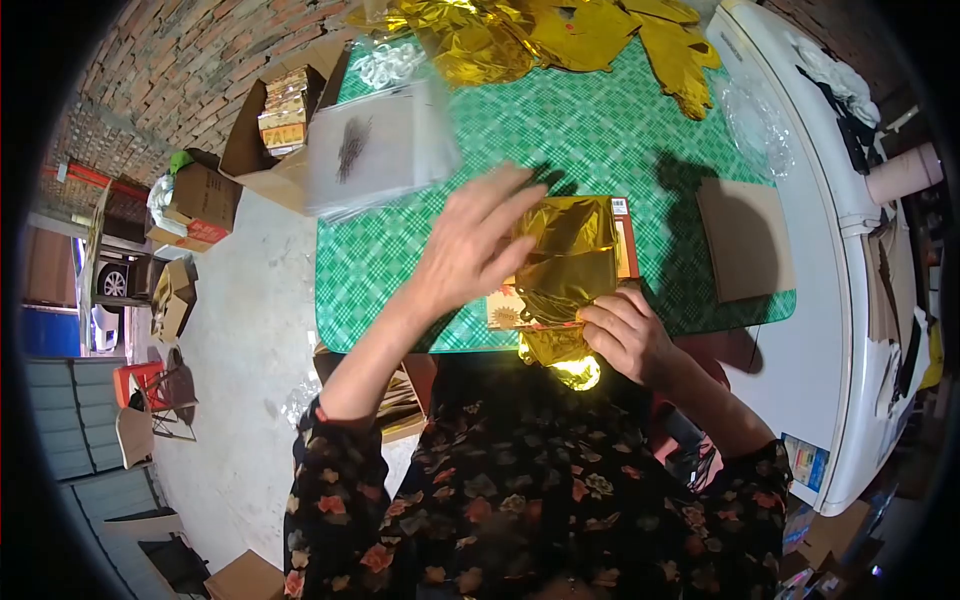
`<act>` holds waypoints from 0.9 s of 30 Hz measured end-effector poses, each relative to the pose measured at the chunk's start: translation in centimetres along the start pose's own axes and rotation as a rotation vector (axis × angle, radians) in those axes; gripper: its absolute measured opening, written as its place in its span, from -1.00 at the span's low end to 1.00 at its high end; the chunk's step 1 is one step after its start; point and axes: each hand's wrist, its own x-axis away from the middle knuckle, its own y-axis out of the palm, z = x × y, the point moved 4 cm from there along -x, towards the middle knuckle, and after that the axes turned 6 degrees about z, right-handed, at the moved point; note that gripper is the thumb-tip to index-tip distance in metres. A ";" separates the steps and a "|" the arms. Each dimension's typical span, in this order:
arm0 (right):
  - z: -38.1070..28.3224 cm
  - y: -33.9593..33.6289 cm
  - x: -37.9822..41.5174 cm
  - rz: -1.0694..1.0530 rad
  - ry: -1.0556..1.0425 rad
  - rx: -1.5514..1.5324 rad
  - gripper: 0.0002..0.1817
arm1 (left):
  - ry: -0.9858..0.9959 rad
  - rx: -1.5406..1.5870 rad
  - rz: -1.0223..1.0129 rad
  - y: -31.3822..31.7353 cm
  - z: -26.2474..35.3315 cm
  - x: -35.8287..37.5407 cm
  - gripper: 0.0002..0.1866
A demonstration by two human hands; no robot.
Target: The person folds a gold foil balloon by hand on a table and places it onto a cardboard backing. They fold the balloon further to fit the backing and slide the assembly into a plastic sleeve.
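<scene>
A folded gold foil balloon lies over a printed card near the front edge of the table. Part of the shiny foil hangs over the edge toward my body. My right hand has its thumb and fingers closed on the foil's lower right corner. Above the foil's left side is my left hand, slightly blurred, its fingers spread and nothing in them. Beyond that hand sits a stack of clear plastic sleeves, also blurred, with a dark patch on top.
More gold foil is heaped at the table's far side, beside coiled white ribbon. A brown cardboard piece lies at right, below crumpled clear plastic. An open carton of printed packs adjoins the left edge; a white appliance stands right.
</scene>
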 end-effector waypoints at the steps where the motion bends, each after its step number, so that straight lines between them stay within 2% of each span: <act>1: 0.0 0.0 0.0 0.000 0.003 -0.008 -0.83 | 0.035 0.013 -0.036 1.2 -0.7 -1.0 -0.43; 6: 0.1 0.8 0.7 0.036 0.039 -0.037 -0.76 | 0.179 -0.002 -0.237 6.2 -2.0 -3.5 -0.39; 10: 0.2 0.5 0.7 0.024 0.081 -0.068 -0.69 | 0.240 -0.044 -0.380 8.9 -2.1 -2.8 -0.36; 21: 0.2 1.0 1.0 0.032 0.075 0.024 -0.61 | 0.250 -0.057 -0.449 9.9 -2.0 -1.8 -0.35; 27: 0.6 -1.2 0.9 -0.170 0.130 -0.213 -0.54 | 0.238 -0.044 -0.465 9.9 -2.0 -1.8 -0.35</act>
